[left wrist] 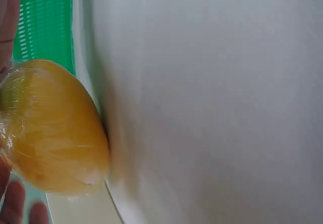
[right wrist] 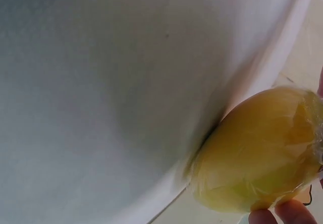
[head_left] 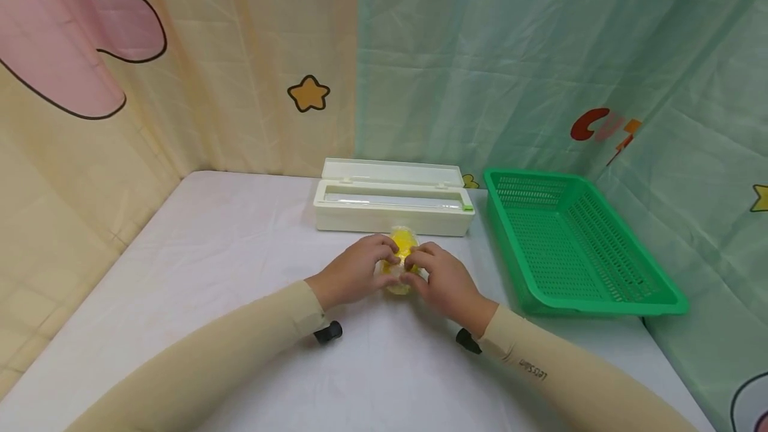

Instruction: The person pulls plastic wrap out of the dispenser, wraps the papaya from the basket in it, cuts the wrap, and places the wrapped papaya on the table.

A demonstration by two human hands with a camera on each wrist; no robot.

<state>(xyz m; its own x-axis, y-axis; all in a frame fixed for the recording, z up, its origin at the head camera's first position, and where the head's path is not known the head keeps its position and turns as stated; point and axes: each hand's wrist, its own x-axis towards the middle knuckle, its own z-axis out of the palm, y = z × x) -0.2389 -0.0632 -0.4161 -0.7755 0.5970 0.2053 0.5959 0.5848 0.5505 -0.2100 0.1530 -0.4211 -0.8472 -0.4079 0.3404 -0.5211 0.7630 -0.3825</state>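
A yellow mango, wrapped in clear cling film, rests on the white table in front of the dispenser box. My left hand grips its left side, fingers curled at the film. From the right, my right hand holds the other side, with fingertips touching the film low in the right wrist view. Both thumbs come close together over the fruit's near upper side, where the film looks bunched. Just behind stands a white cling film dispenser, its lid raised and a roll inside.
A green plastic basket stands at the table's right side, beside the dispenser. The table has a white cloth on it. Printed curtains enclose the back and sides.
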